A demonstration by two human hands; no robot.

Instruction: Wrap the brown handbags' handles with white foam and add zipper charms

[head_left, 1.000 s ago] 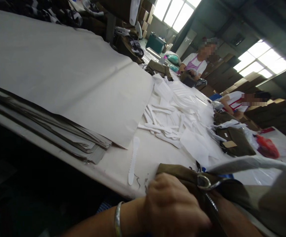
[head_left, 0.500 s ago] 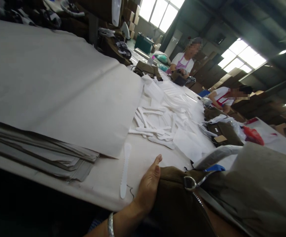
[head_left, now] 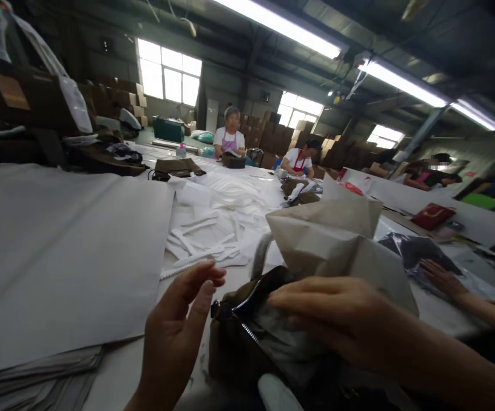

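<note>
A dark olive bag (head_left: 226, 357) stands at the table's near edge with its metal zipper (head_left: 251, 334) undone. Crumpled greyish paper (head_left: 316, 251) sticks up out of the bag and beyond it. Just left of the bag, my left hand (head_left: 177, 325) is raised with thumb and fingers apart, holding nothing. Over the opening, my right hand (head_left: 337, 311) has its fingers stretched out flat against the paper inside; its thumb is hidden. A wrapped handle (head_left: 261, 257) rises behind the zipper, and a white rounded piece (head_left: 277, 394) shows at the front.
Large paper sheets (head_left: 68, 257) cover the table's left side. White notched strips (head_left: 205, 254) lie in a heap past the bag. At right, a co-worker's hand (head_left: 442, 279) rests on a plastic-wrapped dark item (head_left: 422, 251). Other people work farther back.
My view has swung to the right and levelled. My left hand has come away from the bag's side. My right hand has come into view over the opening.
</note>
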